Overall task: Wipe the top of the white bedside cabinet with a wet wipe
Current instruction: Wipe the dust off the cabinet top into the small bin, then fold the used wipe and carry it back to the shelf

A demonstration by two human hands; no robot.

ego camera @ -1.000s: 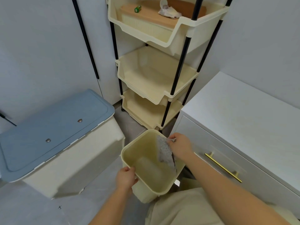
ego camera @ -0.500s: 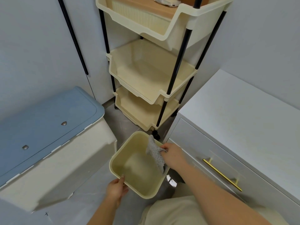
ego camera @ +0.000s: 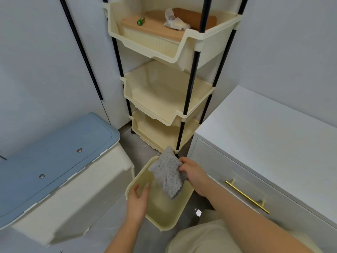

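A grey dotted wet wipe point(ego camera: 168, 175) hangs crumpled from my right hand point(ego camera: 193, 172), which pinches its right edge above a cream plastic bin point(ego camera: 164, 219) on the floor. My left hand point(ego camera: 137, 201) rests over the bin's left rim, fingers together; whether it grips the rim is unclear. The white bedside cabinet point(ego camera: 269, 136) stands to the right, its top bare, with a gold handle point(ego camera: 246, 196) on its drawer front.
A cream three-tier rack point(ego camera: 164, 95) with black poles stands behind the bin; its top tier holds a tan-lidded box and a crumpled wrapper. A large storage box with a blue lid point(ego camera: 54, 156) sits to the left. Grey walls surround.
My right hand has lifted the wipe higher over the bin. My left hand shifted from the bin's front corner to its left rim. The view tilted up slightly.
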